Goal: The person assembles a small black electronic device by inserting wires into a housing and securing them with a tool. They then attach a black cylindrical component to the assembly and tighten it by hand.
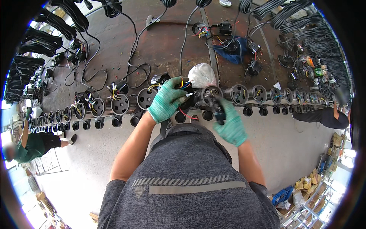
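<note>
My left hand (167, 100), in a green knit glove, is closed at a black round housing by the table's near edge. Its fingers press on a bunch of coloured wires (185, 84), with a white connector (189, 94) at the fingertips. Below them a red wire (185, 113) hangs loose. My right hand (233, 125), gloved alike and slightly blurred, is closed around a dark elongated object (219, 113) whose kind I cannot make out. That object is just in front of an open round black housing (212, 94). Behind the hands lies a white plastic bag (202, 76).
A long row of black round housings (239, 94) with wires lines the table edge. Coiled black cables (68, 15) hang around the far side. Motor parts (225, 28) and a blue cloth (238, 51) lie on the dark table (167, 45). Other people (324, 116) stand at both ends.
</note>
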Action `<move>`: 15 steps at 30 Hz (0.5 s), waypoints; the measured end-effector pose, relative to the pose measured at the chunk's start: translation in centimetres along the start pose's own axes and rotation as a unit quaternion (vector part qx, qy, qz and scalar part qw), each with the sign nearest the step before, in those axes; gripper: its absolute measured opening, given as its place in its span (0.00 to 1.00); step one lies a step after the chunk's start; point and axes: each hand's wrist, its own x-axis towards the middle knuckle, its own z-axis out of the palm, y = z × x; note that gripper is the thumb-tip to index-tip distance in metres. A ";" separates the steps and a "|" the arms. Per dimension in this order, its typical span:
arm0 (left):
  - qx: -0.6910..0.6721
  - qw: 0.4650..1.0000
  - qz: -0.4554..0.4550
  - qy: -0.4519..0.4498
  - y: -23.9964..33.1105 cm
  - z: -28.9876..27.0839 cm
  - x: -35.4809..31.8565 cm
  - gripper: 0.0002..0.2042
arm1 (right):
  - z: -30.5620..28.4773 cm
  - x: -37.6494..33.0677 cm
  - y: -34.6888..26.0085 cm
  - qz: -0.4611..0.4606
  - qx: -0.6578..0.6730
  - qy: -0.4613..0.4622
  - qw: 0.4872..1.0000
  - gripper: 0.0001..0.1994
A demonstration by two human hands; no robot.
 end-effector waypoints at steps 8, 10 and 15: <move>0.010 1.000 -0.006 -0.013 -0.1 -0.1 0.2 0.15 | 3.2 1.5 -1.7 -0.011 0.021 -0.050 0.998 0.40; 0.000 1.000 -0.004 -0.013 0.1 -0.2 0.2 0.15 | 3.7 1.8 -1.2 -0.036 0.000 -0.039 0.999 0.41; 0.010 1.000 -0.012 -0.020 -0.1 -0.2 0.1 0.14 | 4.1 2.5 -1.3 -0.051 -0.085 -0.057 0.993 0.41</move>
